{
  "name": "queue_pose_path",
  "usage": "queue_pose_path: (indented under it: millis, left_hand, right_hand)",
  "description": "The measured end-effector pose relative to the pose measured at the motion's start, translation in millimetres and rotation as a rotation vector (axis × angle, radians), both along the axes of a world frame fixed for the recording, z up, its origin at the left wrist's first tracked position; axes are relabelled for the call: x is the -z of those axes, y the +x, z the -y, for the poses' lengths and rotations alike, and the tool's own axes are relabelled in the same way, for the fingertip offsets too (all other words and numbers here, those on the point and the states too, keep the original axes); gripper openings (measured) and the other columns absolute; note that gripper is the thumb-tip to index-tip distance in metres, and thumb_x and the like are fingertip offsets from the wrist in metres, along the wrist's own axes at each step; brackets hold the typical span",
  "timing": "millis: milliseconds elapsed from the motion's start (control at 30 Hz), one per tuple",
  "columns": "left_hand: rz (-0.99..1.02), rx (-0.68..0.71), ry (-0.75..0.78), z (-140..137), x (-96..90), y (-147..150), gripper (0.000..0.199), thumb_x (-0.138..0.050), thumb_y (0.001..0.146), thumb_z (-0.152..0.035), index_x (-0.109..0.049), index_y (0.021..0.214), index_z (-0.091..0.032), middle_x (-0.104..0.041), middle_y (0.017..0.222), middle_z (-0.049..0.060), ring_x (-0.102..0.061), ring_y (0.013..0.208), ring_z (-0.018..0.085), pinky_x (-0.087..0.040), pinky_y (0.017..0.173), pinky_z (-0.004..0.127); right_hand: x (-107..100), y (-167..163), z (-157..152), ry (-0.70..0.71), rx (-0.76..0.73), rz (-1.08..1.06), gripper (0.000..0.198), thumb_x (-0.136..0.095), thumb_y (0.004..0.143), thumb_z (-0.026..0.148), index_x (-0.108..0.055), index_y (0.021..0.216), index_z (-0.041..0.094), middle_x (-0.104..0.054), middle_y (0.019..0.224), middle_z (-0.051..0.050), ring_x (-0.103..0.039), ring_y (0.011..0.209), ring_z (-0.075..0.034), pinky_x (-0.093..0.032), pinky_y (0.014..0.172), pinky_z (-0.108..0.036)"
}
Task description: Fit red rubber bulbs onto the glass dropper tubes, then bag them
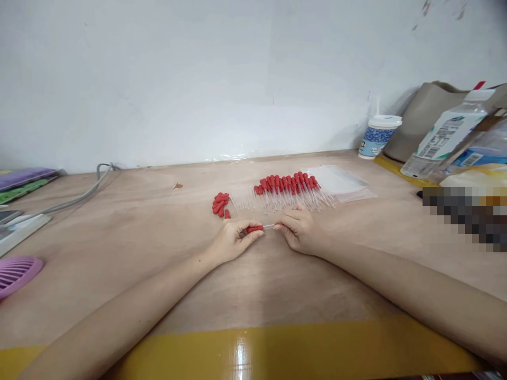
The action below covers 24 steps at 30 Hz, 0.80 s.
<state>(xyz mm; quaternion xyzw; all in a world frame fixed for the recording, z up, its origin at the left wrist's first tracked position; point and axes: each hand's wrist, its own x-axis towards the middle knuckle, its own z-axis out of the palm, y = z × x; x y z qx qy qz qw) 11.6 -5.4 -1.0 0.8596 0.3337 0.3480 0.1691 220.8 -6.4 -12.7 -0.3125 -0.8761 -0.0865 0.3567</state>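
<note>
Between thumb and fingers my left hand (236, 240) pinches a red rubber dropper bulb (255, 229). My right hand (300, 228) grips a thin clear dropper tube (270, 227), whose left end meets the bulb; how far it goes in is hidden. Just beyond my left hand lies a small pile of loose red bulbs (220, 203). To the right of that pile, several bare clear tubes (244, 198) lie in a row. Past my right hand, many droppers with red bulbs fitted (287, 184) lie side by side, bulbs toward the wall.
Clear plastic bags (340, 182) lie right of the droppers. A paper cup (378, 137), a plastic bottle (447, 132) and a grey-beige container (420, 116) stand at the back right. A grey cable (85, 195) and a purple slatted object (19, 274) are on the left.
</note>
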Motion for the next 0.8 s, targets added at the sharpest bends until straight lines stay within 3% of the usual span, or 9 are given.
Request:
queue_pose_path:
  millis: [433,633,800]
  left_hand:
    - [-0.007,-0.009,0.064,-6,3.5,-2,0.019,-0.056,0.080,-0.029,-0.065,0.089,-0.015,-0.068,0.079,0.006,-0.061,0.066,0.013,-0.049,0.058,0.023]
    - [-0.055,0.007,0.180,-11,-2.4,-5,0.017,-0.055,0.081,-0.027,-0.064,0.089,-0.015,-0.066,0.080,0.006,-0.059,0.068,0.013,-0.048,0.063,0.025]
    - [-0.053,-0.113,0.127,-17,1.9,-13,0.028,-0.056,0.080,-0.026,-0.058,0.105,-0.015,-0.058,0.083,0.005,-0.052,0.059,0.009,-0.048,0.056,0.023]
  right_hand:
    - [-3,-9,0,-0.054,0.045,0.042,0.029,-0.035,0.090,0.025,-0.055,0.071,0.016,-0.056,0.062,-0.003,-0.042,0.057,-0.013,-0.029,0.063,-0.029]
    - [-9,-7,3,-0.063,0.120,0.139,0.022,-0.042,0.087,0.025,-0.058,0.074,0.016,-0.058,0.074,-0.006,-0.048,0.072,-0.017,-0.031,0.067,-0.030]
    - [-17,1,2,-0.268,0.177,0.022,0.017,-0.046,0.083,0.020,-0.060,0.073,0.015,-0.059,0.076,-0.007,-0.051,0.068,-0.015,-0.037,0.061,-0.027]
